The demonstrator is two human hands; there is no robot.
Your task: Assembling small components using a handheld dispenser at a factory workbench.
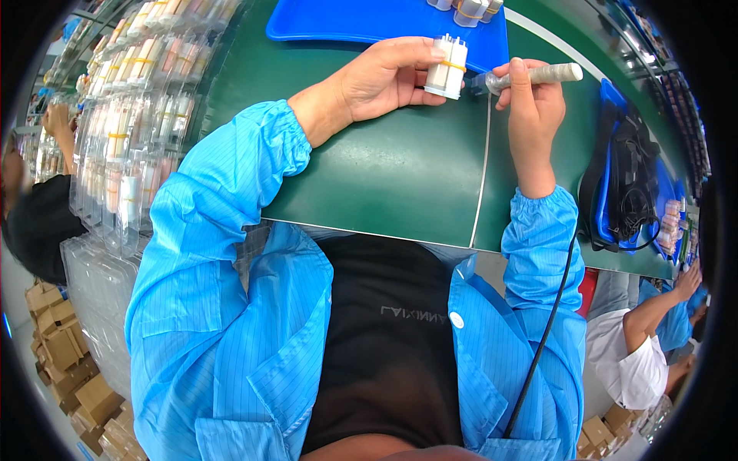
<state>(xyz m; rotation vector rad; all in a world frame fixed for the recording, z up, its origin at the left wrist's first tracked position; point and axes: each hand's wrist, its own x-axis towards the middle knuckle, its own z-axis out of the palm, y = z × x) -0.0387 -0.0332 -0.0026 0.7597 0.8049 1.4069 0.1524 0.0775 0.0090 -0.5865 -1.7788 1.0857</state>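
My left hand (378,81) is closed around a small bundle of white tubes (448,69), with thumb and fingers on its left side. A yellow rubber band runs round the bundle, and its base looks clear and flat. Just to the right, my right hand (536,111) grips a brush-like tool by its thick off-white handle (560,74). The tool's greyish end (484,82) points left at the lower part of the bundle. Whether it touches the bundle I cannot tell. Both hands are above the green tabletop (384,169).
A blue tray (330,23) holding more banded bundles (470,11) lies beyond my hands. Stacked clear trays of bundles (127,131) rise at the left. A black bag (634,177) rests on blue trays at the right. Other people work on both sides; cardboard boxes (65,338) stand lower left.
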